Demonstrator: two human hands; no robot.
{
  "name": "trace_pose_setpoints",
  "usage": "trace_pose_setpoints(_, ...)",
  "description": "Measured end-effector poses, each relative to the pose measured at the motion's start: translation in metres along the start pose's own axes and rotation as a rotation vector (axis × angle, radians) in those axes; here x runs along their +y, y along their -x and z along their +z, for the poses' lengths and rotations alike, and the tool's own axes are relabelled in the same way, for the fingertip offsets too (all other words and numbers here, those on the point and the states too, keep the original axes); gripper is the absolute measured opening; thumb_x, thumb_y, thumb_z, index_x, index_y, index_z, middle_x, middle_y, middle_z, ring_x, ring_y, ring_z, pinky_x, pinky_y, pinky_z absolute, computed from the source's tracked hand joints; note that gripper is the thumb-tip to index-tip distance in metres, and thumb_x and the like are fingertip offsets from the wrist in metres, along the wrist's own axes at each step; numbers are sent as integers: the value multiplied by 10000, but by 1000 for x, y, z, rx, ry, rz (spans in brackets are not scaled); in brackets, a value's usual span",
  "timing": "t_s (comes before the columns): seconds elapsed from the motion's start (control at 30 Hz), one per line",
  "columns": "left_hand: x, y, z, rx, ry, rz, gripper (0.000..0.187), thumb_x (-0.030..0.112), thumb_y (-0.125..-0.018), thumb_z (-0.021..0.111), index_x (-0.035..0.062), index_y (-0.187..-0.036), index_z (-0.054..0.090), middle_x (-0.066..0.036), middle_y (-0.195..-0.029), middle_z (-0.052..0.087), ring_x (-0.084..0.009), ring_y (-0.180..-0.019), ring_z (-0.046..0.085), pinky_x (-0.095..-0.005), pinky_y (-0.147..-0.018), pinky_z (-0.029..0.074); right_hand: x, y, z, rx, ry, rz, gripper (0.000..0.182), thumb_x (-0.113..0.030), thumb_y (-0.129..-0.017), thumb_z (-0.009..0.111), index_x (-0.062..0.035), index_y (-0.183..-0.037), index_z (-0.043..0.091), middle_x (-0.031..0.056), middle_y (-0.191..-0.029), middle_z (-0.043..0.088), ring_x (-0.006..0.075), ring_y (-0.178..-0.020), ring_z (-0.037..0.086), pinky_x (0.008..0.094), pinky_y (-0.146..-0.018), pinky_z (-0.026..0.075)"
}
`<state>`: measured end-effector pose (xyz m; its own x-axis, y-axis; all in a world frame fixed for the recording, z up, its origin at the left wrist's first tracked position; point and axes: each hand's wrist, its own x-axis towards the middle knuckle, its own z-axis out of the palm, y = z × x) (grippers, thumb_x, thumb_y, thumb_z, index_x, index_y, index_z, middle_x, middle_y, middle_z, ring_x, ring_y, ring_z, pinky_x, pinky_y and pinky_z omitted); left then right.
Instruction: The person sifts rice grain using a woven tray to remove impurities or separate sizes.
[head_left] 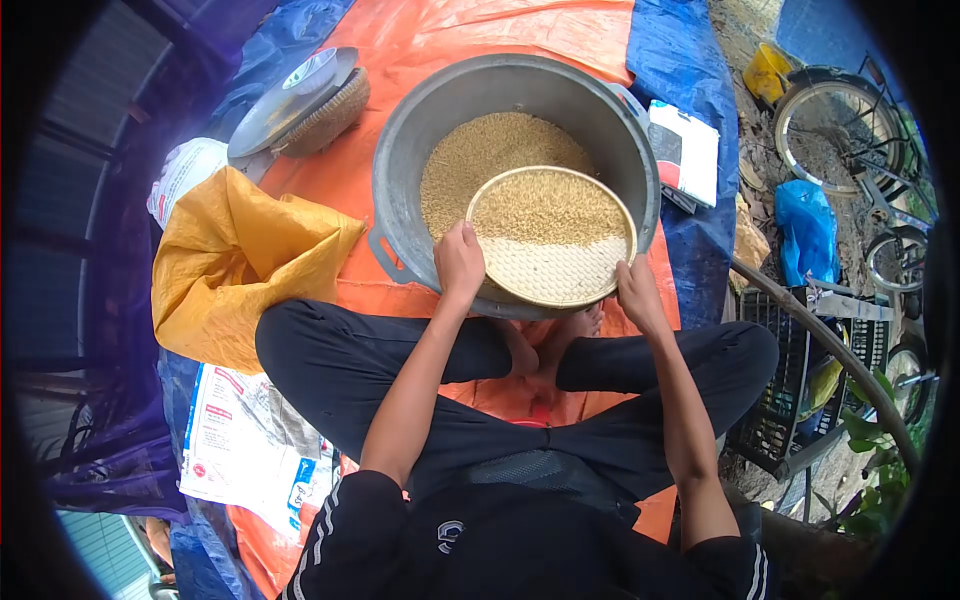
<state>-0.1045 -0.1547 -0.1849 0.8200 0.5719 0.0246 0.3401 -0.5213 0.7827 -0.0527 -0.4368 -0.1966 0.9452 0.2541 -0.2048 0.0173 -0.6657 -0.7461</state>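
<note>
A round, cream-coloured woven sieve [556, 272] is held tilted over the near part of a large grey basin [400, 170]. Brown grain [530, 205] covers the sieve's far half, while its near half shows bare weave. My left hand [460, 262] is closed on the sieve's left rim, and my right hand [637, 290] pinches its right rim. More grain [480, 145] lies in the bottom of the basin beyond the sieve. The basin's handle [388, 255] sticks out just left of my left hand.
An orange tarp [420, 40] lies over a blue one [682, 55]. At left are a yellow sack [220, 260], a basket [330, 115] under a lid with a bowl [310, 70], and printed sacks [235, 425]. A black crate [770, 420], a stick [840, 350] and bicycles [840, 125] stand right.
</note>
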Motion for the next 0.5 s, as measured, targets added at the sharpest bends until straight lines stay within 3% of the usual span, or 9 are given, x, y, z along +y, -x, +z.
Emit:
trace_pose_setpoints(0.07,7,1,-1,16,-4,27,285,180,-963,415,-49,-913,578,-272,-762,580,-452,-760,581,-492,-672,416,-19,5,-8,134,11,-181,297,-190,-955,402,101,-941,345,362,-793,569,496,-779,585,517,-662,441)
trace_pose_setpoints(0.13,15,0,2,289,183,202,272,168,-957,418,-49,-869,557,-276,-752,571,-463,-748,573,-498,-653,411,-37,5,-13,115,-21,-115,291,-184,-954,400,100,-944,339,353,-785,571,492,-771,585,515,-651,438)
trace_pose_setpoints(0.27,18,-3,-2,222,124,202,257,153,-951,415,-39,-875,568,-279,-753,573,-465,-751,576,-500,-642,408,-23,4,-7,52,13,-40,291,-179,-947,406,101,-943,328,354,-770,569,484,-771,591,511,-653,444)
trace_pose_setpoints(0.33,9,-3,-1,78,10,98,257,148,-949,408,-38,-880,572,-283,-766,578,-464,-774,581,-501,-651,410,-16,1,-2,7,42,-8,292,-179,-944,412,101,-940,329,360,-779,569,483,-780,594,509,-661,448)
trace_pose_setpoints(0.5,0,-3,0,-10,-50,27,266,156,-951,402,-35,-890,576,-274,-780,598,-456,-768,584,-488,-662,432,2,-5,-1,-5,18,2,298,-196,-945,404,94,-942,334,376,-835,570,497,-815,590,520,-697,444)
